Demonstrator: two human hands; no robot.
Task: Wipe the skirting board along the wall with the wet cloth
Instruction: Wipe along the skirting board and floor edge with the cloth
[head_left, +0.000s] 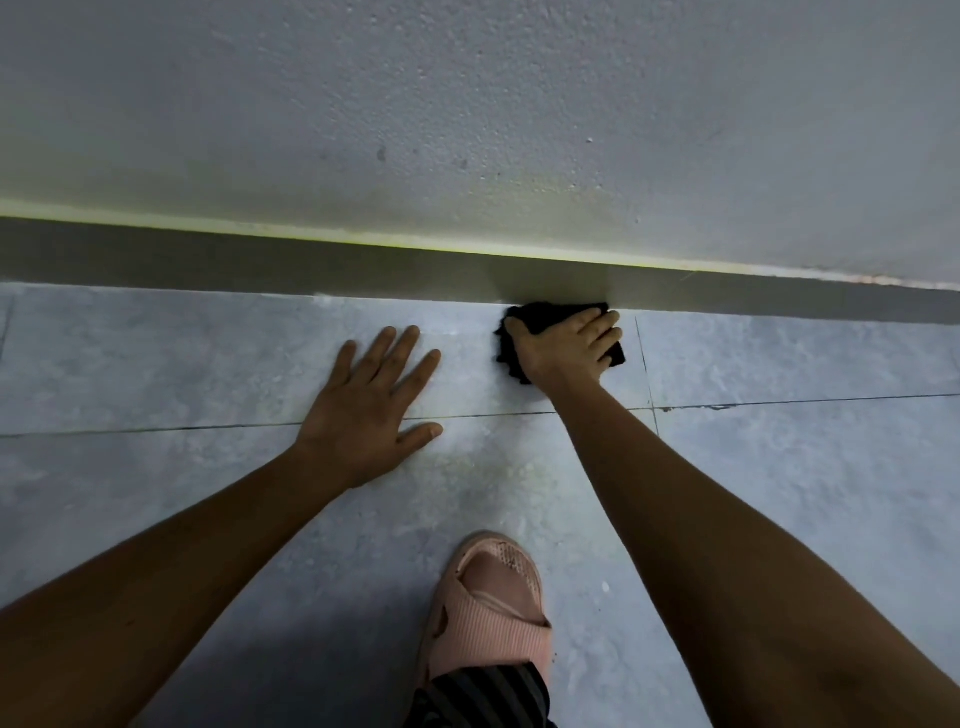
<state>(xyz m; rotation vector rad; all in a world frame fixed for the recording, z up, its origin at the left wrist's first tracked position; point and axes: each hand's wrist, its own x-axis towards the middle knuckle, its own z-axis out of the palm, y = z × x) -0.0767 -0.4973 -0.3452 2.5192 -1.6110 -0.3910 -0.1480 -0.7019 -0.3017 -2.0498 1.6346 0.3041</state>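
Observation:
A dark grey skirting board runs across the view at the foot of a pale textured wall. My right hand presses a black cloth down where the floor meets the skirting board, the cloth's far edge touching the board. Most of the cloth is hidden under my fingers. My left hand lies flat on the floor tile, fingers spread, a little to the left of the cloth and holding nothing.
Grey floor tiles with thin dark grout lines cover the ground. My foot in a pink slipper stands near the bottom centre, with a striped trouser hem below it. A yellow-green line marks the board's top edge.

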